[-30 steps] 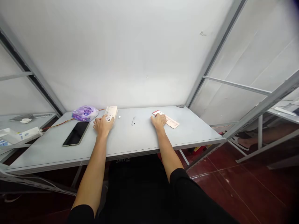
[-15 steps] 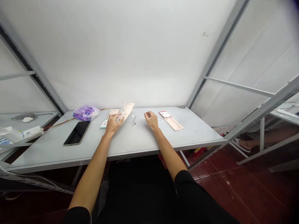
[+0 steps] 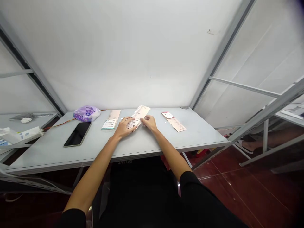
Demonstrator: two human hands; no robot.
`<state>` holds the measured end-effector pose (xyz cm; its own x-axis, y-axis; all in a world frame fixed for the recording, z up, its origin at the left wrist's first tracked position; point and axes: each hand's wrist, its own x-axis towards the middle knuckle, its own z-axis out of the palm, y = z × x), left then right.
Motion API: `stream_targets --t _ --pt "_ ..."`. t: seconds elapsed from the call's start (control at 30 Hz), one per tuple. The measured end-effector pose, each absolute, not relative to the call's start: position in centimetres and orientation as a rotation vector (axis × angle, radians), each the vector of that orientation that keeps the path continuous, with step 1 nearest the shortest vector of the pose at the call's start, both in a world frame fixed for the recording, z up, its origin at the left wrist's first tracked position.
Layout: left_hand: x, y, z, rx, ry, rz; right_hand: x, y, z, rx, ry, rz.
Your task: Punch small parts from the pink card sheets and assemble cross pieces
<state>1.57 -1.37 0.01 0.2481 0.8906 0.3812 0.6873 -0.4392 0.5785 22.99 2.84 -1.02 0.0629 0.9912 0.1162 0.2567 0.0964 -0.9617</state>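
Pale pink paper strip (image 3: 139, 116) gripped between left hand (image 3: 123, 128) and right hand (image 3: 150, 123).

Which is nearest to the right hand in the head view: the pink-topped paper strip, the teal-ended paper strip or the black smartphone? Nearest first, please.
From the right hand:
1. Pink-topped paper strip, to its right.
2. Teal-ended paper strip, to its left, past the left hand.
3. Black smartphone, farthest left.
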Motion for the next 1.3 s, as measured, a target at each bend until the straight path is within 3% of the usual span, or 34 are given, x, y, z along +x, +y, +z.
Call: stream_targets --t 0.37,0.73,0.83,0.93,1.03,1.17,1.3 --pt "0.6 -0.6 0.3 2.031 1.863 1.082 24.6 2.8 -0.3 -1.242 -1.065 0.867" --pt "-0.5 -0.1 0.6 1.908 1.966 1.209 23.1 2.3 -1.2 -1.314 -1.647 0.715" --pt "-0.3 -0.4 0.5 2.028 1.765 1.251 23.0 2.1 -0.4 -1.259 -1.502 0.978" --pt "0.3 -0.8 0.6 2.190 1.504 1.076 23.1 2.0 0.2 -1.117 -1.327 1.429" --pt "0.7 -0.9 0.6 2.280 1.422 0.921 23.2 2.2 0.4 -1.060 -1.237 1.632" --pt "-0.5 -0.4 0.2 2.093 2.002 1.073 23.8 3.2 0.2 -1.085 -0.932 1.479" --pt "-2.5 0.0 -0.6 1.768 2.450 0.690 25.1 4.2 0.2 -1.055 -0.510 1.167"
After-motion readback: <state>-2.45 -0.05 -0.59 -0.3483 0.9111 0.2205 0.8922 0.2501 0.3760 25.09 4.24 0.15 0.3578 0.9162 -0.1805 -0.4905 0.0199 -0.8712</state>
